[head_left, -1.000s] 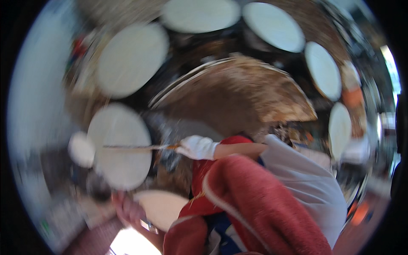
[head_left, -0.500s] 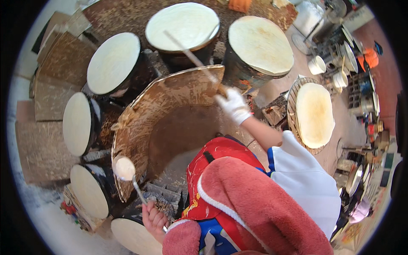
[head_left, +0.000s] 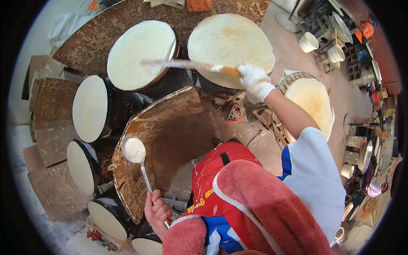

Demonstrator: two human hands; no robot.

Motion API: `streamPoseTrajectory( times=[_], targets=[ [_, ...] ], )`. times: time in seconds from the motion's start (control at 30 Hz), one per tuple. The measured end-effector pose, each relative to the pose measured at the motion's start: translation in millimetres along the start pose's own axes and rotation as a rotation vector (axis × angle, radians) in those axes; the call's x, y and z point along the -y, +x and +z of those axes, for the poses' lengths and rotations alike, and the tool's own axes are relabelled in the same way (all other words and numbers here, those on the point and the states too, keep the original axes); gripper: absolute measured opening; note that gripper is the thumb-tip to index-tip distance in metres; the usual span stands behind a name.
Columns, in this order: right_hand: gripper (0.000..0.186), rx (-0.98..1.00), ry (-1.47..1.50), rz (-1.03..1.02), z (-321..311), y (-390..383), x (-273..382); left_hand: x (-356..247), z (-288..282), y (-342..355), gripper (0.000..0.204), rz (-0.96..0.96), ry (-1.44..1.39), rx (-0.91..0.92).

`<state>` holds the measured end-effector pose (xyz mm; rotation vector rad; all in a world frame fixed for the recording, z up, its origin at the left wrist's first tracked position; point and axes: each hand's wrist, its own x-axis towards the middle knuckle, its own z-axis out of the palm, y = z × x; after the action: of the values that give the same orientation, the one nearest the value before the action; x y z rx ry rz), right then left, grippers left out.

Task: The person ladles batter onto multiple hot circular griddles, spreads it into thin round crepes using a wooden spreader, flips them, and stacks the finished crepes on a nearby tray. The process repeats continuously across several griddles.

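Inside the sweep of a curved brown board (head_left: 163,117), a person in a red apron (head_left: 225,170) works with both arms spread. Past the board's upper end, the right hand (head_left: 256,81), in a white glove, grips the wooden handle of a flat stick (head_left: 182,64). The stick, blurred, points left, across the near part of one pale round sheet (head_left: 231,36) and over a second sheet (head_left: 134,46) just beyond the board; whether it touches either cannot be told. Above the board's left side, the bare left hand (head_left: 158,211) wraps its fingers around a metal ladle (head_left: 146,176) with a white dollop (head_left: 135,150) in its bowl. More sheets on dark round stands line the board's left flank, and a pale round stack (head_left: 309,104) rests in a basket to its right.

Good handling here likely calls for a loose wrist and a blade kept flat and low, since a tilted edge or tip could score the sheet beyond the board. A light, even pressure should serve better than force. The ladle looks best held level and quiet over the board, lest the dollop spill, and the bare right forearm well above the stands.
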<state>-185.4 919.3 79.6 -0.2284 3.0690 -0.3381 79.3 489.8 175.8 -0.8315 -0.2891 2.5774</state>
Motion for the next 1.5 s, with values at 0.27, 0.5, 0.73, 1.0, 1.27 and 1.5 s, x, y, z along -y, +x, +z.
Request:
streamPoseTrajectory(
  times=[0.27, 0.5, 0.73, 1.0, 1.27, 1.5],
  targets=[
    [0.048, -0.521, 0.593, 0.456, -162, -13, -114, 3, 79, 5, 0.031, 0.049, 0.801, 0.134],
    [0.020, -0.968, 1.222, 0.821, -182, -219, -200, 39, 104, 80, 0.027, -0.312, 0.529, -0.148],
    [0.036, -1.350, 1.389, 1.232, -33, -402, -192, 72, 85, 140, 0.028, -0.539, 0.272, -0.182],
    [0.019, -1.194, 1.298, 1.712, 61, -436, -196, 89, 81, 143, 0.028, -0.461, 0.322, -0.225],
    [0.059, -0.686, 0.387, 1.668, 33, -436, -177, 65, 40, 110, 0.029, -0.426, 0.151, -0.114],
    [0.040, -0.037, 0.347, 0.789, 5, -248, -95, 11, -42, 40, 0.040, -0.061, 0.328, 0.063]
  ],
)
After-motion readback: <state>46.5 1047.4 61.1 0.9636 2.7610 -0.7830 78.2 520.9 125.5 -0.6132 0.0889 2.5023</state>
